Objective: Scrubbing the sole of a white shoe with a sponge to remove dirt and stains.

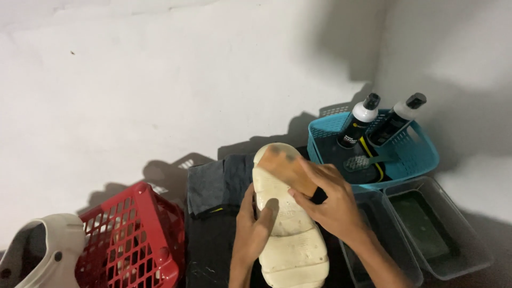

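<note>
Cream shoe sole (290,234) gripped by both hands, red basket (133,234) left, clear tubs (426,234) right

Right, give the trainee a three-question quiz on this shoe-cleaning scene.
1. True or false: the left hand touches the cream shoe sole.
2. What does the right hand press on the sole? A) brown sponge B) brush C) grey cloth
3. How many bottles stand in the blue basket?

Key: 1 true. 2 A. 3 two.

Hands (298,213) scrub cream shoe sole (290,234) w/ sponge (290,172).
</note>
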